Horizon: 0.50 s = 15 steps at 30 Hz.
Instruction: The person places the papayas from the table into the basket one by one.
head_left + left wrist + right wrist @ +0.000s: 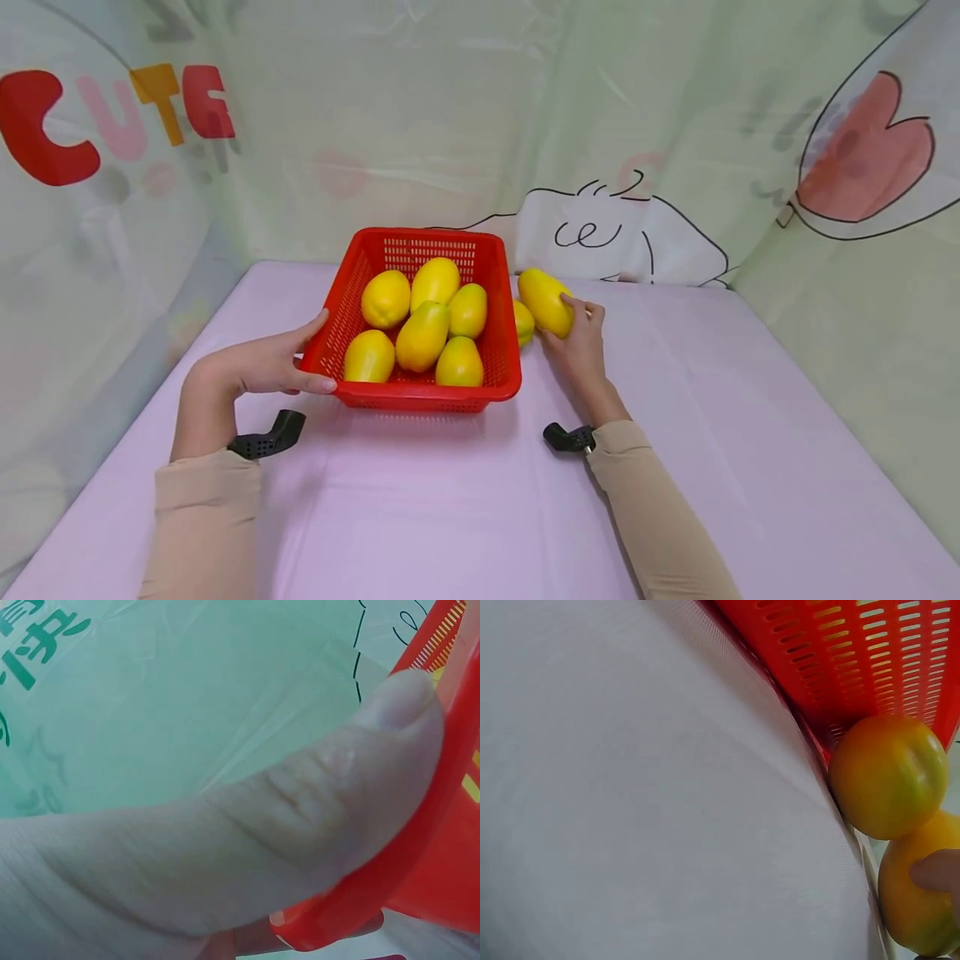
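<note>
A red slotted basket (504,367) stands on the pink table and holds several yellow mangoes (423,335). My left hand (258,364) grips the basket's near-left corner, thumb (322,795) over the red rim (420,847) and fingers along the outside wall. To the right of the basket, my right hand (578,337) holds a long yellow mango (545,301) by its near end, fingers curled round it. Another yellow-green mango (522,322) lies on the table against the basket's right wall; the right wrist view shows it (889,776) beside the held mango (915,900).
A pink cloth covers the table (465,508). Printed plastic sheeting (480,125) closes in the back and both sides. The table's right half and near side hold nothing but my sleeves.
</note>
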### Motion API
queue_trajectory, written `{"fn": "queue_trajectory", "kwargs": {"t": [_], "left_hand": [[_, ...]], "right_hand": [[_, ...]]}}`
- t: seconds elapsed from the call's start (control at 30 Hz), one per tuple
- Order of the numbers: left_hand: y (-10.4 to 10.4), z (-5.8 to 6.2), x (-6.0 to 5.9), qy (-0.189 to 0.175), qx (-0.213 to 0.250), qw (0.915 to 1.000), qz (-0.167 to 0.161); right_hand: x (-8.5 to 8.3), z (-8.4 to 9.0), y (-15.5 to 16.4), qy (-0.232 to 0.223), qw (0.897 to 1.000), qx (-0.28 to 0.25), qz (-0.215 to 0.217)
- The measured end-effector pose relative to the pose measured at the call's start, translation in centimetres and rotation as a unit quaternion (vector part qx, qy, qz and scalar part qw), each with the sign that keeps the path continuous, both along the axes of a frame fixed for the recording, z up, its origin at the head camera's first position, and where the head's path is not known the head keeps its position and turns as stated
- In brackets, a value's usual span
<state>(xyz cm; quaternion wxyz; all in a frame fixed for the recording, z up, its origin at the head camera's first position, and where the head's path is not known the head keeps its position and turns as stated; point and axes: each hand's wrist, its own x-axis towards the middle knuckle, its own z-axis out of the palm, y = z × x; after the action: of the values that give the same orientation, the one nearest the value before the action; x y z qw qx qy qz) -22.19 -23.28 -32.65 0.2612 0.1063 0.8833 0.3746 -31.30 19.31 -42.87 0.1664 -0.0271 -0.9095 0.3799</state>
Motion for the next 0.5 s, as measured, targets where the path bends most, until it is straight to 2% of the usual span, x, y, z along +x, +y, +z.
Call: {"fn": "queue_trajectory", "kwargs": {"t": [0.5], "left_hand": [[-0.1, -0.1, -0.1, -0.005, 0.007, 1.0, -0.004]], "right_hand": [[1.0, 1.5, 0.4, -0.038, 0.999, 0.024, -0.004]]}}
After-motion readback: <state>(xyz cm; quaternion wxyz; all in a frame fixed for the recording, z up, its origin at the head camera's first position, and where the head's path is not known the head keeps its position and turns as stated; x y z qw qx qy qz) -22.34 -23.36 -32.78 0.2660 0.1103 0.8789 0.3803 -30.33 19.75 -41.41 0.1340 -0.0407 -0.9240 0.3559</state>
